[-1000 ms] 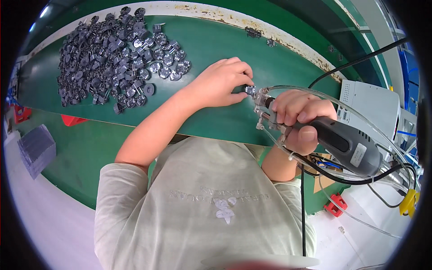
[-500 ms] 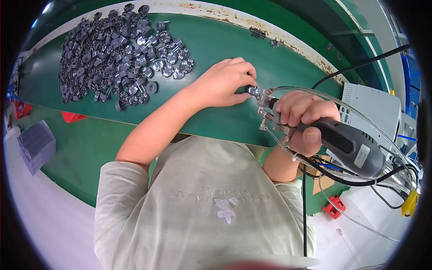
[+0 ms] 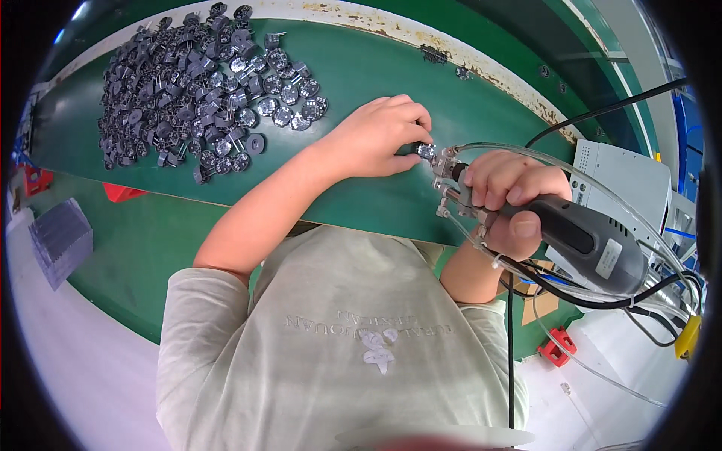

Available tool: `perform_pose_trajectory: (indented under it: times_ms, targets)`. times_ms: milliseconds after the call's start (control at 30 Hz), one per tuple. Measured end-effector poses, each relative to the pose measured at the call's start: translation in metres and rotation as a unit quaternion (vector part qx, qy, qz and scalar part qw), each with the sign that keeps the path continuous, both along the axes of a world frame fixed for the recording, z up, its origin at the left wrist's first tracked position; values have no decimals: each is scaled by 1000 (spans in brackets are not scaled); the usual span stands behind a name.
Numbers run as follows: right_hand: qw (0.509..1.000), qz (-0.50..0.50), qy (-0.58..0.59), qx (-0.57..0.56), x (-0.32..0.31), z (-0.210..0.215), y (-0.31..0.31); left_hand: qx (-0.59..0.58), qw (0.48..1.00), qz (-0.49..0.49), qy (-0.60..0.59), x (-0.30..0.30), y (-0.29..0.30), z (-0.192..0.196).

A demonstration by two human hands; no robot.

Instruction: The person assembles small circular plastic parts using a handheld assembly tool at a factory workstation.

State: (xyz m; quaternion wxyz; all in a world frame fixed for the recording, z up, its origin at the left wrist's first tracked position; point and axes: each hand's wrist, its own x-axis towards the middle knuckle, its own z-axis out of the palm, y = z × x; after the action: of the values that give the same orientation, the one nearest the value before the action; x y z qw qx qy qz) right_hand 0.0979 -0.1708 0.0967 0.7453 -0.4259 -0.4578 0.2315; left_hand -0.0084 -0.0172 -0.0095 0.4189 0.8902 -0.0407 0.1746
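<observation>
My left hand (image 3: 382, 141) rests at the middle of the green worktop, thumb and fingers pinched on a small round dark component (image 3: 426, 151) with a shiny face. My right hand (image 3: 511, 184) is wrapped round a black handheld tool (image 3: 590, 244) with a grey body. Its metal nozzle assembly (image 3: 449, 169), fitted with small fittings and clear tubing, points at the component and sits right up against it. Whether the tip touches it cannot be made out. Left of my left hand lies a large heap of similar round dark components (image 3: 188, 98), some with pins showing.
The green worktop (image 3: 361, 64) has a rusty white rim along its far side. A few loose parts (image 3: 434, 54) lie near that rim. At the right stands a light grey box-shaped device (image 3: 620, 180). Black cables and clear hoses (image 3: 602, 188) trail from the tool.
</observation>
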Motion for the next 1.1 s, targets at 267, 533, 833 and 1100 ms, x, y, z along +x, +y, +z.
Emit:
perform_pose_trajectory:
  times_ms: [267, 533, 833, 1100]
  targets:
    - [1000, -2, 1, 6, -1, -1, 1, -2, 1000, 2, 3, 0, 0, 0]
    - [1000, 4, -1, 6, -2, 0, 1, 3, 1000, 2, 6, 0, 0, 0]
    - [1000, 3, -5, 10, -1, -1, 0, 6, 1000, 1, 5, 0, -1, 0]
    - [1000, 0, -12, 7, -1, -4, 2, 3, 1000, -2, 3, 0, -2, -1]
